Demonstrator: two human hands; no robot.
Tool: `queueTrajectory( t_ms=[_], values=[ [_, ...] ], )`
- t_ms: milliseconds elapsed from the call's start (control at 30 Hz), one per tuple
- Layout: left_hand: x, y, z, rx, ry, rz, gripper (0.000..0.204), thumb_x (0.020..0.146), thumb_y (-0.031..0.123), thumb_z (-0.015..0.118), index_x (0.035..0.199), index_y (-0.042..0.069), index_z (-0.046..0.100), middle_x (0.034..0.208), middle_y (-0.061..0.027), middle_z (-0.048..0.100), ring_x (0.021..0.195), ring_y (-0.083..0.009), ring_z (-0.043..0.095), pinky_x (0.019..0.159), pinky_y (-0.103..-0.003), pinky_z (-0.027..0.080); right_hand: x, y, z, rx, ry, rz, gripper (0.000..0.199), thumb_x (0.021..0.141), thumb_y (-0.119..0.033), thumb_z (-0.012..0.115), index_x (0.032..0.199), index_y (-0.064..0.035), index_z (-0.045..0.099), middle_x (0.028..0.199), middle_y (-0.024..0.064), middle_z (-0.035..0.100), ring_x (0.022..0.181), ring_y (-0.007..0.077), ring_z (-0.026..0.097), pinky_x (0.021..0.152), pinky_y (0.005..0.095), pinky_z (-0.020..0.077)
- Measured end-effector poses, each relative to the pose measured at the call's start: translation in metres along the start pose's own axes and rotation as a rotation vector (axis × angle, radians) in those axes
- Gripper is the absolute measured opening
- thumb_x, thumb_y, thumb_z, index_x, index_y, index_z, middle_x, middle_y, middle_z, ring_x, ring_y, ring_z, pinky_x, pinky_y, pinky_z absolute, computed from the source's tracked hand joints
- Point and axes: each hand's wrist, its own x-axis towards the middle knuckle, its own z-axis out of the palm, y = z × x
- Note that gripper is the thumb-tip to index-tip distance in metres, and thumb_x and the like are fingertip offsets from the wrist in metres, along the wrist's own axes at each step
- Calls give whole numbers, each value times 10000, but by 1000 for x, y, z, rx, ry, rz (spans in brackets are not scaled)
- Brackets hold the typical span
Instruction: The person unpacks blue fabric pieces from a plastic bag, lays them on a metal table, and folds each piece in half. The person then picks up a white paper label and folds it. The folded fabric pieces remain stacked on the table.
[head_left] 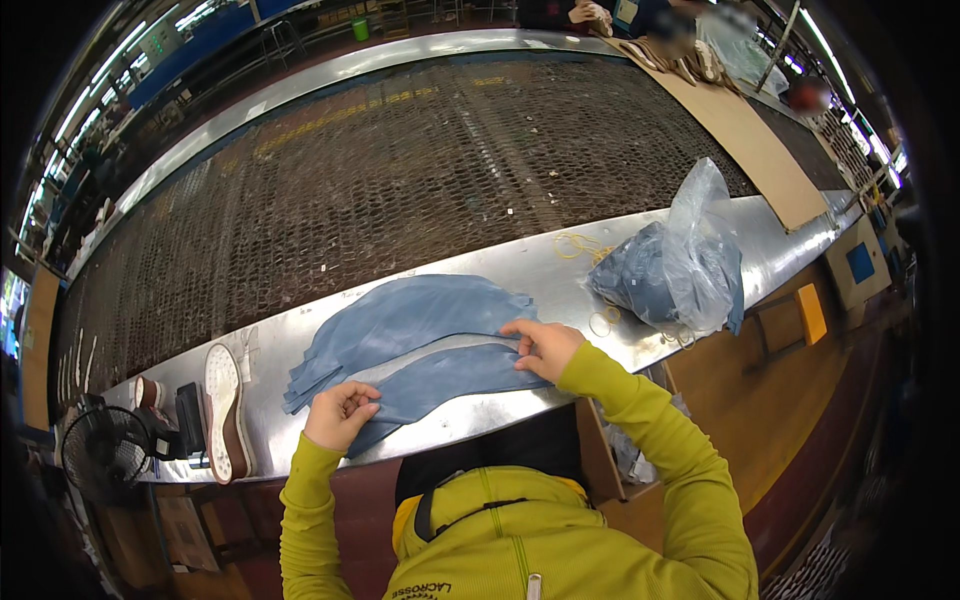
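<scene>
My left hand sits low and left of centre in the frame, fingers curled and pinching the near left end of the lower stack of blue cut pieces. My right hand, just right of centre, has its fingers pressed together on the right end of the same stack, gripping its edge. A second, wider blue stack lies just above it on the steel ledge, fanned at its left end. To the right, a clear plastic bag holds more blue pieces, with yellow rubber bands lying near it. At lower left a shoe lies on its side, sole showing. The upper frame is filled by a dark mesh bed, with cardboard at upper right.
</scene>
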Motion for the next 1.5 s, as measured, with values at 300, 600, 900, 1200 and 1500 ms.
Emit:
queueTrajectory(
  t_ms=[300,600,900,1200,1500],
  values=[
    [-7,-2,1,142,100,327,391,807,66,662,1177,37,541,702,5,530,626,-75,472,659,-218,403,-10,17,8,335,111,46,411,761,13,679,1149,-70,575,742,48,616,657,123,591,639,259,480],
    [-7,9,-7,212,131,225,327,826,24,616,1135,94,535,723,-81,512,625,-213,528,599,-313,456,-11,7,14,271,164,28,386,754,-5,689,1125,-61,597,724,26,605,514,75,484,521,227,414],
    [-22,-13,23,515,304,188,299,815,131,646,1102,97,566,858,-104,559,751,-286,572,671,-368,465,-24,29,9,250,198,-32,322,776,-29,684,1090,-44,610,771,60,628,573,127,540,567,253,452],
    [-50,-28,40,662,381,371,435,723,155,741,1146,117,644,1245,-221,533,1118,-367,538,921,-395,452,-63,32,14,-248,314,-240,304,708,-190,743,967,-49,671,917,94,668,830,276,613,751,369,485],
    [-51,-46,44,634,510,545,325,704,116,763,1019,71,698,1210,-256,555,1020,-368,605,858,-388,499,-50,39,8,-101,554,-284,257,731,-156,752,944,-37,669,946,120,670,852,264,632,723,338,499]
  ],
)
